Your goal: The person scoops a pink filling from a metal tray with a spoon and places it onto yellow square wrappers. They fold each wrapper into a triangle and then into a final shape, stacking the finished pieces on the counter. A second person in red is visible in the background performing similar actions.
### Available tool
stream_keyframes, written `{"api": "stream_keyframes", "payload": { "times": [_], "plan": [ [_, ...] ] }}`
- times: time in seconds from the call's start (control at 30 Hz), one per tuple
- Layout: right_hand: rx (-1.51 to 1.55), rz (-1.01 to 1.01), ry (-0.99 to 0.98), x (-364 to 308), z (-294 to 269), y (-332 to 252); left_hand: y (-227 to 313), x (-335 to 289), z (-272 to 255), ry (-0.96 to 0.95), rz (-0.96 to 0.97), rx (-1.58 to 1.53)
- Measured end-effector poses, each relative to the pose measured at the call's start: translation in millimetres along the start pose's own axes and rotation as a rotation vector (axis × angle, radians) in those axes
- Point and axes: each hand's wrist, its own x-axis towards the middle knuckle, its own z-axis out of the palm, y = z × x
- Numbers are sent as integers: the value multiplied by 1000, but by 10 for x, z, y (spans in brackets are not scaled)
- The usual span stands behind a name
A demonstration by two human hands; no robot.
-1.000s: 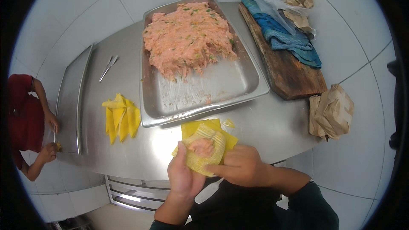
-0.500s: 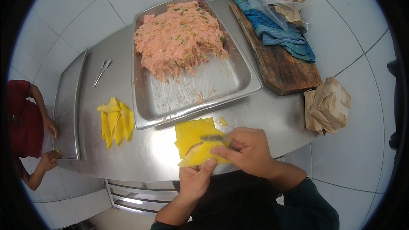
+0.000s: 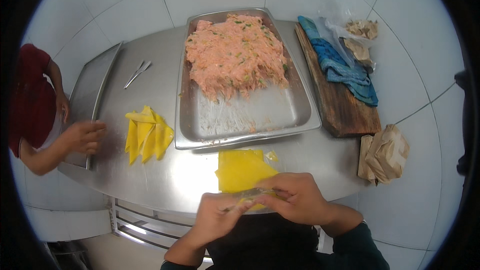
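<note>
Close to the table's near edge, my left hand (image 3: 216, 216) is closed around a folded yellow dough wrapper (image 3: 245, 201). My right hand (image 3: 296, 199) meets it from the right, its thumb and fingers pinched at the wrapper. A narrow grey metal spreader (image 3: 257, 192) shows blurred between the fingers of the right hand, lying along the fold. Just beyond my hands, flat yellow wrappers (image 3: 241, 167) lie in a stack on the steel table. Farther away, a deep metal pan (image 3: 240, 140) holds pink minced meat filling (image 3: 235, 55) flecked with green.
Folded yellow pieces (image 3: 149, 134) lie left of the pan, near two small metal utensils (image 3: 137, 75). A co-worker's hand (image 3: 82, 137) is over the flat tray (image 3: 102, 87). At right are a wooden board (image 3: 342, 112), blue cloth (image 3: 345, 72) and brown paper bundle (image 3: 387, 155).
My hands have come together, and the wrapper is folded smaller between them. The spreader has tucked in against it. The co-worker's hand has lifted toward the folded pieces. The view has shifted.
</note>
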Motion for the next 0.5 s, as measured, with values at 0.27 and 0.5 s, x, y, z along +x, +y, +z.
{"api": "stream_keyframes", "payload": {
  "times": [0.27,0.5],
  "plan": [
    [-415,-297,279,538,-238,-95,-135,179,-995,962,264,413],
    [-914,-373,265,1664,-178,2,-216,201,-224,2,393,369]
  ]
}}
